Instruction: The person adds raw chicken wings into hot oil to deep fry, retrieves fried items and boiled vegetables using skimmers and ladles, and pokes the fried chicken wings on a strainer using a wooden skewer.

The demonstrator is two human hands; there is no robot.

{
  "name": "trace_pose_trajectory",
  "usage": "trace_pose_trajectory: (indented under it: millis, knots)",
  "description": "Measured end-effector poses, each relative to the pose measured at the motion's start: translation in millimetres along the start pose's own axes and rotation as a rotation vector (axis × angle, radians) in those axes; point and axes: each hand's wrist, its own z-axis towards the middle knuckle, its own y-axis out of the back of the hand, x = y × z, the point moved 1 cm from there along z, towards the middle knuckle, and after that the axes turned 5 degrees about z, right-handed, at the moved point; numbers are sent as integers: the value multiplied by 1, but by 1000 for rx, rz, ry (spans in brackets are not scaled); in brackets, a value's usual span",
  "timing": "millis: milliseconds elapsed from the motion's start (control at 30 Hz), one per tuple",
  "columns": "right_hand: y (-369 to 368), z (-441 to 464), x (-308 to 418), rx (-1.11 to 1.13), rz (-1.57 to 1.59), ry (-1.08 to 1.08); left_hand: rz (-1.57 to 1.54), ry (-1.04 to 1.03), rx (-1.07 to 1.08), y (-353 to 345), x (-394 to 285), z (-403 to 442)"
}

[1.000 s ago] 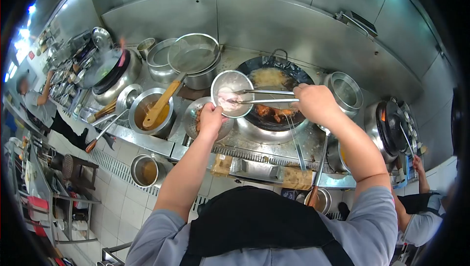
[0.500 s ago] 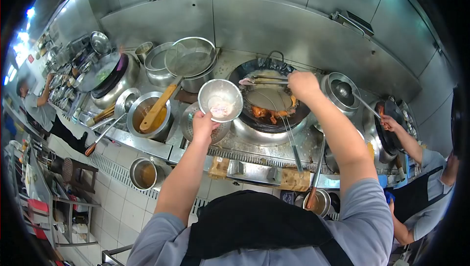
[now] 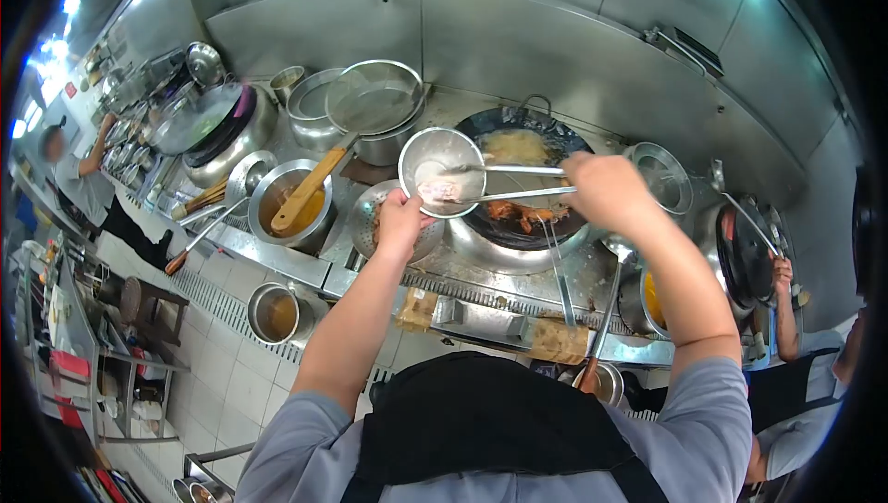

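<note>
My left hand (image 3: pixel 403 223) grips the rim of a small metal bowl (image 3: pixel 414 149), tilted so its inside shows. Pale, coated pieces of food (image 3: pixel 440 186) lie in the bowl. My right hand (image 3: pixel 610 190) is closed around metal tongs (image 3: pixel 527 169), whose spread arms reach into the bowl around the food. Behind and right of the bowl sits a dark wok (image 3: pixel 578 144) of oil, partly hidden by the tongs and my hand. Browned fried pieces (image 3: pixel 525 214) rest in its near part, in a wire skimmer whose handle (image 3: pixel 562 285) points toward me.
A perforated pan (image 3: pixel 366 242) stands below the bowl. To its left is a pot (image 3: pixel 319 228) with a wooden-handled strainer (image 3: pixel 375 91) across it. A ladle (image 3: pixel 606 318) lies at the right. Co-workers (image 3: pixel 819 383) stand at the right and far left (image 3: pixel 83 174).
My right hand has brought the tongs from over the wok, where they held a pale piece, leftward into the bowl, and their arms have spread. The right co-worker's ladle has moved away from the strainer.
</note>
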Motion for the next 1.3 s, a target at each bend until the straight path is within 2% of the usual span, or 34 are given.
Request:
trace_pose_trajectory:
  millis: [133, 233, 367, 467, 533, 567, 667, 700, 767, 800, 833, 967, 1033, 1067, 1133, 1200, 1267, 1300]
  knots:
    - [-9, 6, -8, 42, -7, 16, -1, 61, 28, -10, -1, 3]
    - [4, -5, -23, -34, 15, -132, -71, 92, 6, -11, 9, 9]
    - [-2, -8, -65, -101, 9, -184, -66, 103, -34, -11, 16, 8]
    - [-40, 0, -95, -121, -80, -190, -61, 107, -33, -9, 17, 0]
    - [-87, 10, -116, 31, -160, -273, -73, 109, -25, -10, 15, -10]
    - [-105, 10, -122, 53, -193, -220, -66, 103, -41, -10, 10, -19]
    - [-134, 7, -137, 17, -167, -295, -69, 84, -74, -3, 7, -36]
    - [-118, -1, -129, -27, -130, -351, -84, 78, -79, 1, 8, -42]
    - [-93, -14, -129, 31, -102, -446, -83, 74, -101, 14, 13, -62]
    - [-63, -39, -115, -88, -18, -524, -86, 64, -105, 20, 11, -76]
    - [-45, -52, -107, -102, 35, -550, -90, 55, -110, 27, 10, -91]
    - [8, -113, -67, -173, 124, -523, -119, 65, -137, 60, 14, -155]
    - [23, -135, -36, -81, 290, -458, -155, 93, -190, 85, 18, -196]
    - [22, -142, -22, -77, 293, -437, -169, 102, -216, 98, 20, -217]
    - [17, -155, 10, 81, 574, -337, -180, 117, -269, 126, 24, -266]
    - [-21, -163, 36, 151, 786, -209, -218, 122, -340, 150, 27, -319]
    - [-46, -169, 73, 350, 805, -239, -195, 126, -434, 174, 35, -372]
    - [-68, -174, 86, 374, 772, -232, -217, 119, -472, 185, 44, -397]
